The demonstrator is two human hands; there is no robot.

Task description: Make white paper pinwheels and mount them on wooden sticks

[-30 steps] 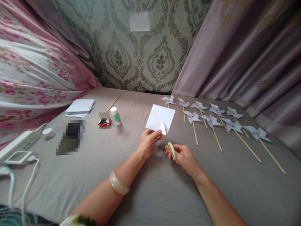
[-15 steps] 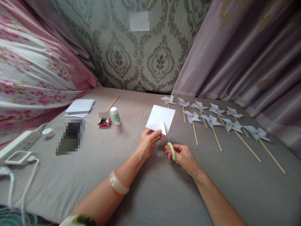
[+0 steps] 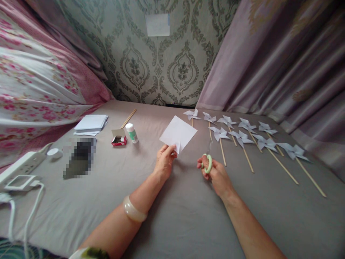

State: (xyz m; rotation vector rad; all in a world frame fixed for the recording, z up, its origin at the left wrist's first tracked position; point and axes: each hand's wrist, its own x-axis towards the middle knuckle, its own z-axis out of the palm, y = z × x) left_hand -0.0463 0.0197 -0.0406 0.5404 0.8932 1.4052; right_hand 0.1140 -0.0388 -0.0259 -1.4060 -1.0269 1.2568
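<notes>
Between the thumb and fingers of my left hand point(image 3: 165, 162) is the near corner of a white square sheet of paper point(image 3: 178, 132). A slit shows in the sheet by that corner, close to my thumb. My right hand point(image 3: 214, 174) is closed round the pale green handles of a pair of scissors point(image 3: 207, 163). Their blades point away from me, apart from the paper and to its right. Paper pinwheels point(image 3: 220, 133) on wooden sticks lie in rows to the right, beyond my right hand.
Left of the paper stand a glue stick point(image 3: 132, 133) and an open red box point(image 3: 119, 139) of small dark items. Behind them lie wooden sticks point(image 3: 128, 118) and a stack of white paper point(image 3: 91, 123). A power strip point(image 3: 23, 167) with cables lies at the left edge.
The scissors have come out of the paper and moved right with my right hand. My left hand has shifted slightly left, turning the sheet.
</notes>
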